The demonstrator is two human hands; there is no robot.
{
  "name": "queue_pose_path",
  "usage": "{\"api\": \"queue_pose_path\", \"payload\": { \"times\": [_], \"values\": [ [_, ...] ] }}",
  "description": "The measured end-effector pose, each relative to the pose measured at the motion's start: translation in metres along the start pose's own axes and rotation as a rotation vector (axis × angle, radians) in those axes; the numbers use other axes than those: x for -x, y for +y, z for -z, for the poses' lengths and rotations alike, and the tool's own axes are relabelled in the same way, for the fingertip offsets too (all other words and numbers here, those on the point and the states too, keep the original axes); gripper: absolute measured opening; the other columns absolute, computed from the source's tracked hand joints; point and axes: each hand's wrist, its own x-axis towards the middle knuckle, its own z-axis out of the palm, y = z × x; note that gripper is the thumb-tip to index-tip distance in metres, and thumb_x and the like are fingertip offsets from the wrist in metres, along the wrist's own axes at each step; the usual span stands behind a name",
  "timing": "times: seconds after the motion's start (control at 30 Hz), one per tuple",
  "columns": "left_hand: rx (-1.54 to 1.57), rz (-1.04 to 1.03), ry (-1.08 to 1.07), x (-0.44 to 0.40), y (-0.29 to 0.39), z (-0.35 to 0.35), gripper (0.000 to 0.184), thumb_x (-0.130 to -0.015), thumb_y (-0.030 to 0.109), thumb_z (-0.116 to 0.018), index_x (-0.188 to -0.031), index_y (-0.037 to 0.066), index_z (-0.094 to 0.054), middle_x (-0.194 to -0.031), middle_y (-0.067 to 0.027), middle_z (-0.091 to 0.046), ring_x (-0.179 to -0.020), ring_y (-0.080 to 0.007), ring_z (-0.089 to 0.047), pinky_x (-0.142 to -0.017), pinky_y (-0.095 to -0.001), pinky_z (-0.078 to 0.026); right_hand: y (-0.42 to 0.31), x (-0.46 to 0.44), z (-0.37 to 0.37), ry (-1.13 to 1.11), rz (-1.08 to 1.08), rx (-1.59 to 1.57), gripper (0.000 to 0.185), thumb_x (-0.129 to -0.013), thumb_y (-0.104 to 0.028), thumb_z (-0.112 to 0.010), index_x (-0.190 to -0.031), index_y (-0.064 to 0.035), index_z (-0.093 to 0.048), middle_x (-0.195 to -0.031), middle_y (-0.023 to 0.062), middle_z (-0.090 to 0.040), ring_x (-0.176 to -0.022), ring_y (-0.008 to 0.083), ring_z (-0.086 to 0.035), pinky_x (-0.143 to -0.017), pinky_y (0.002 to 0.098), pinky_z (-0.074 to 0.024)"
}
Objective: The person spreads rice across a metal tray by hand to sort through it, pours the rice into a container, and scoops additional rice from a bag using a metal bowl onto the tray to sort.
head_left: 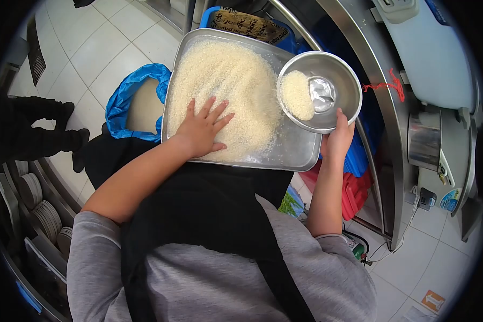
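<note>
A metal tray [300, 152] rests at my lap, with a broad layer of white rice [228, 72] over most of it. Spread flat on the rice is my left hand [201, 131], fingers apart. My right hand [338, 137] grips the rim of a round metal bowl [346, 88] over the tray's right end, thumb on the rim and the other fingers hidden beneath. The bowl is tilted, and a smaller heap of rice [297, 95] lies along its left side, with bare shiny metal showing beside it.
A blue bag [115, 110] with grain inside stands on the floor left of the tray. Behind the tray is a blue crate [287, 40]. A steel table frame [383, 107] borders the right. Stacked plates [47, 220] sit at left, near another person's dark-clad legs [37, 126].
</note>
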Motion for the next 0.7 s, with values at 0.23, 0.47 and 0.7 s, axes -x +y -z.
{"api": "queue_pose_path", "payload": {
  "times": [0.23,0.47,0.7],
  "values": [
    [0.002,-0.002,-0.011,-0.001,0.000,0.000,0.081,-0.086,0.061,-0.049,-0.149,0.019,-0.022,-0.157,-0.0090,-0.010,-0.144,-0.0347,-0.009,-0.110,-0.0635,-0.013,0.005,-0.004,-0.001,-0.052,0.097,0.091,0.037,-0.092,-0.009,-0.047,-0.126,0.0053,-0.045,-0.119,0.0158,-0.057,-0.108,0.0257,-0.058,-0.091,0.0388,-0.0485],
    [0.001,-0.008,0.020,0.000,0.000,-0.002,0.080,-0.086,0.062,-0.048,-0.149,0.019,-0.024,-0.157,-0.0095,-0.011,-0.144,-0.0348,-0.009,-0.109,-0.0638,-0.013,0.007,-0.002,-0.002,-0.025,-0.029,-0.044,0.041,-0.091,-0.007,-0.049,-0.130,0.0027,-0.045,-0.125,0.0129,-0.055,-0.113,0.0211,-0.053,-0.096,0.0308,-0.0406],
    [-0.009,0.000,-0.015,0.000,0.000,-0.001,0.079,-0.087,0.062,-0.047,-0.149,0.019,-0.025,-0.157,-0.0094,-0.012,-0.144,-0.0346,-0.009,-0.110,-0.0638,-0.013,0.008,-0.005,0.002,-0.081,0.104,0.153,0.041,-0.091,-0.007,-0.048,-0.131,0.0022,-0.044,-0.125,0.0126,-0.055,-0.113,0.0210,-0.053,-0.095,0.0309,-0.0410]
  ]
}}
